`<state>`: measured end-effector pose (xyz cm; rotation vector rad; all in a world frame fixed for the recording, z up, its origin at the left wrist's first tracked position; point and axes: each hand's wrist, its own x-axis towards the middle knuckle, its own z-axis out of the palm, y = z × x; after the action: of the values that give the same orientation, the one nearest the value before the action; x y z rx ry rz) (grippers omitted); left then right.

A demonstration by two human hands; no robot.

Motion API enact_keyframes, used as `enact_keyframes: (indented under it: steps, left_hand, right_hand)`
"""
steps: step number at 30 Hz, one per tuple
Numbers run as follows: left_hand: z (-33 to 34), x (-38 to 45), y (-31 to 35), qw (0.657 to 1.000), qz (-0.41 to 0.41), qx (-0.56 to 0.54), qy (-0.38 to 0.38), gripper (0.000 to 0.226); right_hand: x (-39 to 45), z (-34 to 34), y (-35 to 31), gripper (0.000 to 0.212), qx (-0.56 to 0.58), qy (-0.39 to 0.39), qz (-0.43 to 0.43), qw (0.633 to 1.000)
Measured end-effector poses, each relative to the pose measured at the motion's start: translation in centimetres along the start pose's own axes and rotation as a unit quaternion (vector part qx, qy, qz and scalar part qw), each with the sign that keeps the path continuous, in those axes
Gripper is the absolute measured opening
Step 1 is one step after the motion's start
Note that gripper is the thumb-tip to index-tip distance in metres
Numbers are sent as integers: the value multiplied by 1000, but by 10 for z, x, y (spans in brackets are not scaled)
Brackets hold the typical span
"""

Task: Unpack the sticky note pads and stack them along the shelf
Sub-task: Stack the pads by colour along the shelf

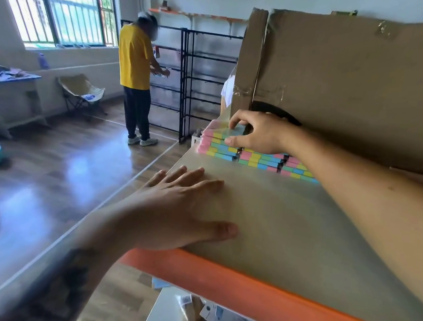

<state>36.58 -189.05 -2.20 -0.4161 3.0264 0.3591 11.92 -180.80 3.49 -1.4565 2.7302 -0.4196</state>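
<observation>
Barred window [57, 6] lights glossy wood floor [58, 172], folding chair [82, 92].

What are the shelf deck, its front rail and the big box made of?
Shelf deck: looks like smooth board or sheet with a dull sheen; which one is unclear. Front rail: orange, probably painted metal, uniform matte colour. Big box: corrugated cardboard, brown, creased, with tape patches and a torn edge.

There is one camera, worn on the person's head. It looks forward and down, very close to the shelf [288, 233]. It also sees far across the room to the window [57, 6].
</observation>
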Motion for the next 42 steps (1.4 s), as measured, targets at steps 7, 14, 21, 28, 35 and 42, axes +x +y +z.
enact_keyframes:
  steps: [7, 14, 21, 28, 35, 42]
  left_hand:
    - [-2, 3, 2, 1000, 3, 17, 16, 107]
    - [-7, 7, 64, 998, 21, 40, 49, 111]
    - [14, 26, 201, 994, 91, 22, 60, 110]
    - [55, 30, 378, 986, 149, -49, 64, 75]
    - [94, 35, 526, 978, 193, -68, 40, 68]
    - [117, 51, 615, 965, 234, -112, 42, 62]
  right_hand:
    - [-14, -6, -2, 53, -42, 32, -19, 998]
    - [-104, -25, 35, 52, -59, 68, -13, 996]
    - [-257, -56, 145, 45, -63, 95, 29, 993]
    - [-397, -90, 266, 47, -59, 89, 76, 991]
    - [-508, -126, 364, 65, -50, 74, 99, 991]
    - [-584, -149, 430, 50, -12, 99, 125, 987]
